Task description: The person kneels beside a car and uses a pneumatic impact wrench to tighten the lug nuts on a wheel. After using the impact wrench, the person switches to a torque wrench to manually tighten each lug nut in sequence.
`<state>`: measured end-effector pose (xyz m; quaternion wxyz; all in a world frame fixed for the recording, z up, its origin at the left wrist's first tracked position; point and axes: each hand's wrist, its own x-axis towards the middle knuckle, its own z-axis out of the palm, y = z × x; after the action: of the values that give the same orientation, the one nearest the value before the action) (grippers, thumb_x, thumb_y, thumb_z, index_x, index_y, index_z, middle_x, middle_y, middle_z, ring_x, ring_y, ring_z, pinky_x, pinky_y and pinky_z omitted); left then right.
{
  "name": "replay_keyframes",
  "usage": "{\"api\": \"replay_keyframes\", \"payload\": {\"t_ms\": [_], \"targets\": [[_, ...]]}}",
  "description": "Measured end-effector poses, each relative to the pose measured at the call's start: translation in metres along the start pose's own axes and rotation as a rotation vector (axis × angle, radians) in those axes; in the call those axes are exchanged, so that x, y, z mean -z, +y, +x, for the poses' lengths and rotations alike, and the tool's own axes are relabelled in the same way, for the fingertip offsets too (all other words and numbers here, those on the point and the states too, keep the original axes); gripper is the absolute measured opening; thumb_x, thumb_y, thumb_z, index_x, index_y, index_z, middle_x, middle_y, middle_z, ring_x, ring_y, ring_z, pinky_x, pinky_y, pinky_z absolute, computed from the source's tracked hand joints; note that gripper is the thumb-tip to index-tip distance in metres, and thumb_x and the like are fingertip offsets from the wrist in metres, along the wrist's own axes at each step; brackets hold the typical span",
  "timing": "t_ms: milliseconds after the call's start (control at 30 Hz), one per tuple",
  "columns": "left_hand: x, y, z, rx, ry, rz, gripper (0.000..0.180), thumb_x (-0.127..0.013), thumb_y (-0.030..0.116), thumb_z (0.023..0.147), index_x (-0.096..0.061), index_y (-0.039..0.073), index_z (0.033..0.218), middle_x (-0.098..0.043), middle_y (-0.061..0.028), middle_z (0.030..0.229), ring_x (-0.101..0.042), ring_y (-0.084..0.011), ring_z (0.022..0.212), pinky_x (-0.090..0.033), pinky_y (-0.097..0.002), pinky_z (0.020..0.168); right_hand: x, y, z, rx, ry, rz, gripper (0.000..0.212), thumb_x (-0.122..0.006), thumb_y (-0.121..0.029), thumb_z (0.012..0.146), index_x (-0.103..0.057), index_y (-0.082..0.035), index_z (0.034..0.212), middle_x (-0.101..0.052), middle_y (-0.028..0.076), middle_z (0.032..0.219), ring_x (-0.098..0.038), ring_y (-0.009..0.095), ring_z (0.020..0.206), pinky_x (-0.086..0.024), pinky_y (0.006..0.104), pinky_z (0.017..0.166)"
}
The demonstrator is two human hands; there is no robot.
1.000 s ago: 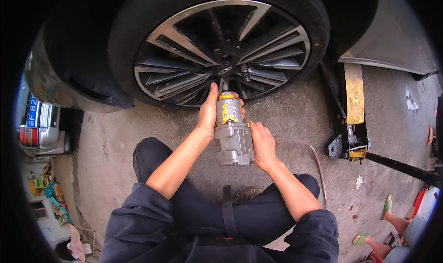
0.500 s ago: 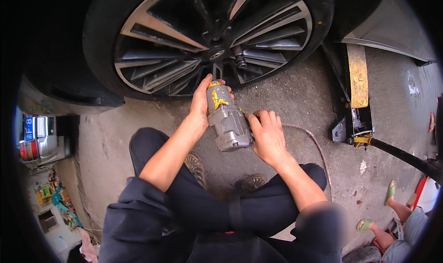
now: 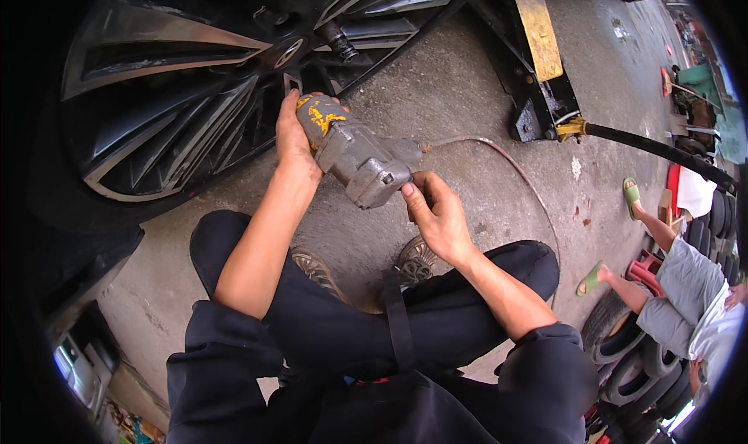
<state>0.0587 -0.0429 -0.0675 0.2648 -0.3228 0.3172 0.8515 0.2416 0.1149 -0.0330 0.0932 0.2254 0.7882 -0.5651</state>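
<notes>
Two hands are engaged at one impact wrench [image 3: 354, 155]. The front housing is gripped from its left side by the left hand [image 3: 296, 138], with the thumb laid along the near side and fingertips showing beyond the far side. At the wrench's rear edge, the right hand [image 3: 441, 218] is placed with the fingers curled and the thumb and forefinger brought close together; whether a small part is pinched between them cannot be told.

Immediately ahead of the left hand, room is limited by the spokes and lower edge of the wheel [image 3: 288, 53]. A dark socket [image 3: 338, 43] is seated in the wheel, ahead and to the right of that hand. Bare concrete floor [image 3: 460, 77] is left ahead of the right hand, bounded farther right by the jack [image 3: 541, 35] and its black handle [image 3: 647, 148]. The air hose [image 3: 510, 167] is routed from the wrench around the right hand's outer side. Behind both hands, space is closed off by the bent legs [image 3: 351, 315].

Compared with the earlier frames, the wrench is tilted further, its rear swung rightward. The right hand has been shifted from the wrench's right side to its rear edge, and the side handle [image 3: 401, 149] is exposed.
</notes>
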Motion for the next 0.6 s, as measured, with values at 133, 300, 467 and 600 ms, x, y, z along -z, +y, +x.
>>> {"api": "replay_keyframes", "payload": {"t_ms": [133, 300, 467, 600], "targets": [[0.004, 0.005, -0.005, 0.031, 0.088, -0.010, 0.036, -0.054, 0.042, 0.095, -0.057, 0.006, 0.095, -0.064, -0.0151, 0.089, -0.066, -0.0307, 0.084, -0.058, -0.0453, 0.075, 0.001, -0.013, 0.001, 0.138, 0.032, -0.161, 0.031, -0.065, -0.027, 0.097, -0.057, 0.002, 0.105, -0.055, 0.004, 0.070, -0.051, 0.009, 0.066, -0.044, 0.0292, 0.059], [0.028, 0.013, 0.004, 0.031, 0.109, -0.012, 0.045, -0.050, 0.044, 0.096, -0.058, -0.001, 0.098, -0.066, -0.0159, 0.090, -0.066, -0.0306, 0.086, -0.057, -0.0436, 0.079, 0.003, -0.029, 0.015, 0.249, -0.077, -0.358, 0.036, -0.072, -0.029, 0.089, -0.057, 0.000, 0.104, -0.057, 0.011, 0.080, -0.060, 0.023, 0.071, -0.048, 0.0350, 0.063], [0.029, 0.015, 0.001, 0.017, 0.141, -0.004, 0.050, -0.045, 0.045, 0.098, -0.060, -0.003, 0.096, -0.067, -0.0159, 0.088, -0.067, -0.0301, 0.085, -0.056, -0.0427, 0.080, 0.018, -0.020, 0.039, 0.768, -0.041, -0.702, 0.034, -0.071, -0.033, 0.085, -0.053, -0.004, 0.086, -0.055, 0.012, 0.084, -0.061, 0.030, 0.082, -0.051, 0.0410, 0.067], [0.028, 0.016, 0.000, 0.015, 0.156, 0.022, 0.051, -0.044, 0.045, 0.098, -0.061, -0.003, 0.095, -0.068, -0.0164, 0.087, -0.066, -0.0305, 0.085, -0.056, -0.0426, 0.081, 0.024, -0.017, 0.049, 0.890, -0.121, -0.655, 0.034, -0.070, -0.032, 0.087, -0.051, -0.005, 0.080, -0.051, 0.011, 0.073, -0.057, 0.034, 0.065, -0.048, 0.0430, 0.059]]}}
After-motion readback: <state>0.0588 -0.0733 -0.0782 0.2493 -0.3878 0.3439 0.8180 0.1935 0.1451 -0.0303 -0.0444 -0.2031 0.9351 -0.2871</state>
